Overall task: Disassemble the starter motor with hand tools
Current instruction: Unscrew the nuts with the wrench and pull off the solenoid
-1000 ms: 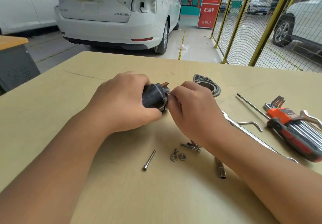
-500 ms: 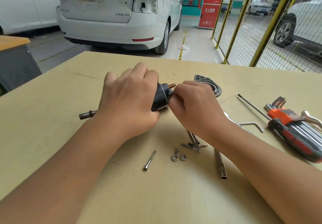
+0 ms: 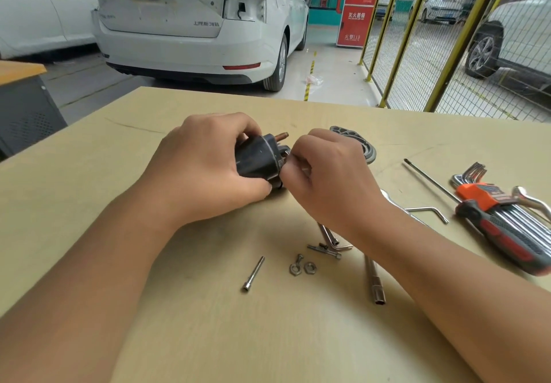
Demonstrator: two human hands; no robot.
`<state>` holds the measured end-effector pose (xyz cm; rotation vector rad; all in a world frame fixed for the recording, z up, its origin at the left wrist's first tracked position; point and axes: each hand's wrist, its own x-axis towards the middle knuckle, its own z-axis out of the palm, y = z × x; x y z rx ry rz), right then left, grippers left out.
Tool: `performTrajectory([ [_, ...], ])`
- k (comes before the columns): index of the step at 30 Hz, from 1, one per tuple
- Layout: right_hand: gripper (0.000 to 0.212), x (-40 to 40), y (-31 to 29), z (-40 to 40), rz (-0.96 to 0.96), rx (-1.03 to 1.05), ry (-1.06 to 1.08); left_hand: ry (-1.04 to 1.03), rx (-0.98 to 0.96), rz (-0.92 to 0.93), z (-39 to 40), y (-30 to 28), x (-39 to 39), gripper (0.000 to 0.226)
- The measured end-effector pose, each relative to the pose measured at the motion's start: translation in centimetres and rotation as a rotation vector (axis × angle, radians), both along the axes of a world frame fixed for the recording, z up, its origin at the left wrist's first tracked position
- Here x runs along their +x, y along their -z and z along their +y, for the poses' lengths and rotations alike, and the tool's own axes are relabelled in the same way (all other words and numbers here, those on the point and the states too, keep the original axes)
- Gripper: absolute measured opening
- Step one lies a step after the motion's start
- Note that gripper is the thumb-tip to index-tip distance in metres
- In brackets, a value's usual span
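My left hand [image 3: 205, 165] grips the dark cylindrical starter motor part [image 3: 259, 159] just above the table, fingers wrapped over its top. A copper terminal stud [image 3: 281, 136] sticks out of its right end. My right hand [image 3: 325, 171] has its fingertips curled against that end, pinching something small that its fingers hide. A grey cast end bracket [image 3: 354, 141] lies on the table just behind my right hand.
Loose on the wooden table [image 3: 89, 192] lie a long bolt [image 3: 253, 274], two nuts [image 3: 302, 268], another bolt [image 3: 325, 251], a socket rod [image 3: 375, 281], a bent hex key [image 3: 429, 211], a screwdriver [image 3: 507, 227] and an orange hex key set [image 3: 489, 195]. White cars stand beyond.
My left hand has rolled the motor part, so its fingers now curl over the top; the shaft seen sticking out to the left half a second ago is hidden.
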<state>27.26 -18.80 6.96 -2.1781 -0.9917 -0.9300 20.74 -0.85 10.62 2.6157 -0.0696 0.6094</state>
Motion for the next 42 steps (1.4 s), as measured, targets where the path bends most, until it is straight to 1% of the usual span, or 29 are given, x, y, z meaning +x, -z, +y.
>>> performTrajectory([
  [3,0.007,-0.1,0.2,-0.1,0.013,0.065,-0.006,0.039,-0.116,-0.005,0.5,0.1,0.3,0.061],
  [6,0.015,-0.1,0.5,0.0,0.009,0.091,-0.011,0.08,-0.201,-0.028,1.0,0.0,0.4,0.056],
  [7,0.013,0.0,0.5,0.0,0.014,0.078,-0.02,0.085,-0.215,-0.036,1.1,0.0,0.4,0.056],
  [14,0.011,0.2,0.5,-0.2,0.009,0.013,-0.093,0.132,-0.244,-0.029,1.1,-0.1,0.3,0.06],
  [19,0.01,0.2,0.6,-0.2,-0.022,0.012,-0.113,0.153,-0.217,-0.036,1.0,-0.2,0.1,0.053],
  [25,0.01,-0.2,1.4,0.6,-0.059,0.085,-0.068,0.087,-0.072,-0.1,0.7,-0.3,-0.2,0.057],
  [27,0.01,-0.2,1.6,0.7,-0.057,0.102,-0.063,0.072,-0.043,-0.051,0.7,-0.4,-0.1,0.053],
  [29,0.007,-0.3,1.5,0.6,-0.039,0.096,-0.082,0.062,-0.026,0.041,1.0,-0.5,0.0,0.044],
  [32,0.006,-0.2,1.1,-0.5,0.048,0.065,-0.174,0.106,0.1,0.098,1.3,-0.4,-0.2,0.042],
  [33,0.009,-0.1,1.0,-1.0,0.108,0.076,-0.216,0.134,0.156,0.089,1.4,-0.3,-0.2,0.045],
  [35,0.021,-0.1,0.8,-1.8,0.242,0.115,-0.269,0.185,0.236,0.052,1.7,-0.2,-0.3,0.048],
  [37,0.035,-0.2,0.7,-1.9,0.314,0.115,-0.28,0.218,0.306,-0.006,2.3,0.1,0.0,0.052],
  [39,0.047,-0.1,0.9,-1.6,0.342,0.032,-0.267,0.22,0.361,-0.069,2.7,0.6,0.2,0.06],
  [42,0.053,0.2,1.2,-1.3,0.358,-0.184,-0.235,0.192,0.465,-0.137,3.1,1.7,0.1,0.076],
])
